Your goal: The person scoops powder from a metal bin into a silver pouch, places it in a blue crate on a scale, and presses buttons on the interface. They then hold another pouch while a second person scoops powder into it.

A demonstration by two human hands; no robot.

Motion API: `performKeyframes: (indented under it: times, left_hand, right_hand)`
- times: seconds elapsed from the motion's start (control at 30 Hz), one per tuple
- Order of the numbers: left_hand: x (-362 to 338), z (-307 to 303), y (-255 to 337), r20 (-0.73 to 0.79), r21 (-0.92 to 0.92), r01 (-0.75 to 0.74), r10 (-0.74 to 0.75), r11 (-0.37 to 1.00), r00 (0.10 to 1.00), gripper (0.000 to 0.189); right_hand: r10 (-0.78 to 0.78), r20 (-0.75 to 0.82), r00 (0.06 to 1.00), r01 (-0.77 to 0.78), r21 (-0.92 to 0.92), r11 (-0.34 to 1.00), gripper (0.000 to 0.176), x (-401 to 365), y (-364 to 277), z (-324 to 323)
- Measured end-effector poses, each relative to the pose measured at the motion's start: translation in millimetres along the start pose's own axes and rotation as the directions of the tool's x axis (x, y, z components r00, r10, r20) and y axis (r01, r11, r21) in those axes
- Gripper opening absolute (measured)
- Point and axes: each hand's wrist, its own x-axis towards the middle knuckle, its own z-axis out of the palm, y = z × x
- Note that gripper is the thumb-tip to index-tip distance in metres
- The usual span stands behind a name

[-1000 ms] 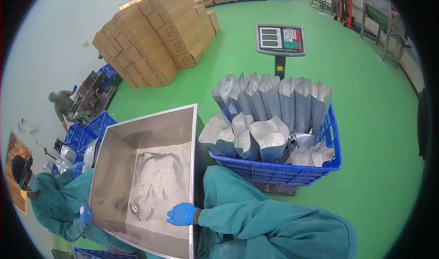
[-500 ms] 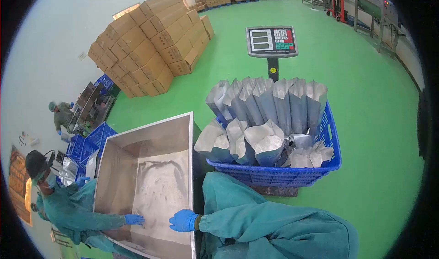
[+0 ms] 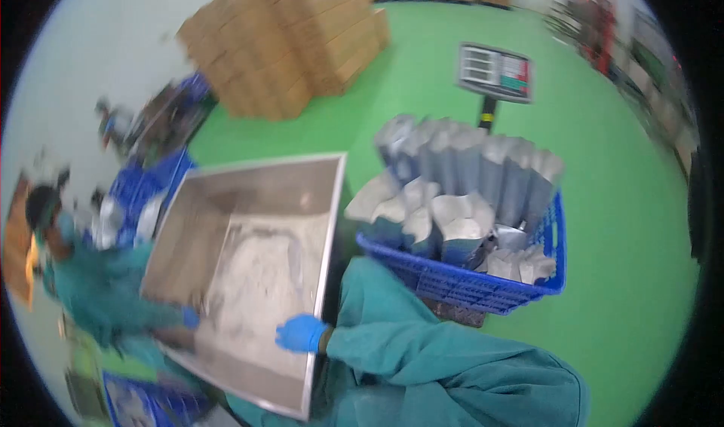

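Note:
My right hand [image 3: 300, 333], in a blue glove, is over the near right side of a large metal tub [image 3: 332, 223]. Its fingers look loosely apart, with no object visible between them, though the view is blurred. Pale powder [image 3: 256, 276] covers the bottom of the tub. To the right, a blue crate [image 3: 467, 280] holds several upright, open-topped silver bags [image 3: 461, 220] with pale contents. My left hand is out of view.
A co-worker [image 3: 98, 284] in teal stands left of the tub, one gloved hand [image 3: 190, 318] over it. A scale display [image 3: 495, 73] rises behind the crate. Stacked cartons [image 3: 279, 42] stand at the back. More blue crates [image 3: 154, 404] are at the lower left.
The view has shifted and blurred, with crate and scale now farther right. My right hand's fingers look more extended. The co-worker's hand has moved left, nearer the tub's far side.

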Motion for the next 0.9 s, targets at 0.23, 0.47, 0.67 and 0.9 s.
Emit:
performKeyframes:
  times: [0.23,0.47,0.67,0.9]
  left_hand:
    - [28.6,-2.4,-20.6,-0.159,0.176,-0.097,0.125,0.98,0.979,0.025]
    - [137.8,109.3,-5.7,-0.288,-0.155,-0.261,0.209,0.953,0.934,0.014]
    - [230.4,252.4,-5.0,-0.216,-0.27,-0.222,0.165,0.937,0.962,0.022]
    - [241.9,319.7,-34.3,-0.17,-0.316,-0.063,0.009,0.947,0.985,0.021]
  right_hand:
    - [-0.018,0.468,0.883,-0.079,0.186,0.979,0.033,36.8,31.1,-14.8]
    - [0.364,0.625,0.69,-0.437,-0.041,0.899,0.047,154.1,79.0,10.6]
    - [0.373,0.834,0.408,0.151,-0.464,0.873,0.049,117.7,235.2,185.9]
    - [0.513,0.857,0.048,0.259,-0.507,0.822,0.041,92.9,295.8,192.1]
